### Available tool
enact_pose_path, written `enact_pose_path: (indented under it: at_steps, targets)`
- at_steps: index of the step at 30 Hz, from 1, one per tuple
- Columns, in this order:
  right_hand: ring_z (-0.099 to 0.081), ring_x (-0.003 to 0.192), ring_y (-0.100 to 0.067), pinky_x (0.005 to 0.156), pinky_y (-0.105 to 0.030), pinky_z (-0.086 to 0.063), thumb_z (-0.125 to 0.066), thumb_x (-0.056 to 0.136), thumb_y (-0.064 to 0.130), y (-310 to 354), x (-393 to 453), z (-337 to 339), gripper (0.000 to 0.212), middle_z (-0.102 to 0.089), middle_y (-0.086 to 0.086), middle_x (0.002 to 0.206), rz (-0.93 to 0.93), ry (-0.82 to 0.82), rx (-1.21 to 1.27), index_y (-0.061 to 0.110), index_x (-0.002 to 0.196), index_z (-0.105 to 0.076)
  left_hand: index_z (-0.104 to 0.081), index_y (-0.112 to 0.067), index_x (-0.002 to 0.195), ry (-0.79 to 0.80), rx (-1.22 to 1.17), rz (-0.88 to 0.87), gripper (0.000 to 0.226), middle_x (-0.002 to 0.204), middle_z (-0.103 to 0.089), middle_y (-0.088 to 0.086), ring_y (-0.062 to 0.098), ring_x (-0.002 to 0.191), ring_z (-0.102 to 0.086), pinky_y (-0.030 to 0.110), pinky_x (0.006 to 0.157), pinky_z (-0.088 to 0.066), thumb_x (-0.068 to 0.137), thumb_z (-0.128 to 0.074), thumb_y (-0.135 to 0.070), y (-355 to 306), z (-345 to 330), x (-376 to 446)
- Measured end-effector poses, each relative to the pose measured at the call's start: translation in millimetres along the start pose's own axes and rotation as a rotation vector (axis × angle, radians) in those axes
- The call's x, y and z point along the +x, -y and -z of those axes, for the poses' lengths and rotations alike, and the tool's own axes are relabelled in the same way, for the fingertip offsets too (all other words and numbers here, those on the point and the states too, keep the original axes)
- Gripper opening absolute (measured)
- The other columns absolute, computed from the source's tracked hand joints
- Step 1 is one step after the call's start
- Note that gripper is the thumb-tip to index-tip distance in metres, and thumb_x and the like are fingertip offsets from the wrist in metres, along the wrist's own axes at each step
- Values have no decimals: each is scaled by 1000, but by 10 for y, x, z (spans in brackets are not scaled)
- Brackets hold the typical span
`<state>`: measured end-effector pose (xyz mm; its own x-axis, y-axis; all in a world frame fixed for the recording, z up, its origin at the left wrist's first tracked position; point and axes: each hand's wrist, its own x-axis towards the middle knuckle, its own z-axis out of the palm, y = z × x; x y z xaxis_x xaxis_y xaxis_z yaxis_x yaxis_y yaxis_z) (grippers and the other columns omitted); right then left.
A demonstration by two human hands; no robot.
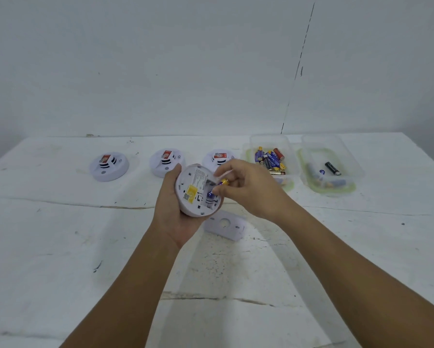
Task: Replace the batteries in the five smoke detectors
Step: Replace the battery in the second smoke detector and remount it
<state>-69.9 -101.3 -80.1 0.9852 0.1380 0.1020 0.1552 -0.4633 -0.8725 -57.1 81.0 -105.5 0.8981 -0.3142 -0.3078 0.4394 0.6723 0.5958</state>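
Observation:
My left hand [172, 209] grips a white smoke detector [193, 194] turned back side up above the table, its battery bay uncovered and a yellow label showing. My right hand [246, 189] pinches a blue and gold battery [217, 187] at the bay, one end down in the slot. Three more white detectors stand in a row behind: one at the left [109, 167], one in the middle [166, 160], one partly hidden by my right hand [217, 158]. A white mounting plate [224, 224] lies on the table under the held detector.
Two clear plastic tubs sit at the back right of the white table [85, 247]. The nearer tub [290, 156] holds several mixed batteries; the farther tub [354, 169] holds a black battery and a few pale ones. A wall rises right behind the table.

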Motion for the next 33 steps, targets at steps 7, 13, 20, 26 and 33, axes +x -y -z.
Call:
enact_pose_path:
  at_steps: [7, 13, 20, 26, 33]
  targets:
    - [-69, 73, -11, 74, -34, -61, -91, 79, 28, -25, -95, -220, 24, -73, 5, 83, 12, -125, 146, 22, 94, -74, -81, -14, 102, 12, 5, -3, 52, 108, -75, 16, 29, 90, -74, 46, 93, -53, 103, -48, -54, 6, 53, -116]
    - [-70, 90, -5, 83, -22, -55, -84, 86, 26, -206, -304, -581, 29, -74, 12, 100, 73, -286, 159, 29, 115, -79, -66, -14, 128, 5, -40, 53, 50, 127, -66, 19, 36, 124, -61, 49, 99, -52, 102, -50, -53, 64, 157, -145]
    - [-73, 100, -18, 94, -46, -60, -80, 90, 16, -330, -446, -606, 29, -78, 2, 103, 4, -257, 400, 26, 116, -74, -68, -20, 123, 5, -11, 51, 41, 116, -68, 14, 29, 97, -68, 47, 84, -59, 101, -51, -50, 172, 196, -142]
    - [-73, 102, -21, 91, -39, -60, -80, 89, 10, -287, -473, -520, 26, -78, -1, 104, 40, -270, 495, 23, 110, -76, -69, -19, 116, 68, -6, 31, 38, 116, -67, 13, 30, 102, -64, 48, 93, -55, 103, -49, -48, 167, 125, -133]
    - [-59, 83, -15, 80, -30, -58, -80, 90, 10, -294, -384, -473, 29, -66, -7, 96, 17, -277, 550, 20, 117, -77, -68, -18, 116, 80, -25, 11, 43, 121, -68, 17, 39, 118, -62, 54, 105, -48, 104, -46, -53, 100, 37, -127]
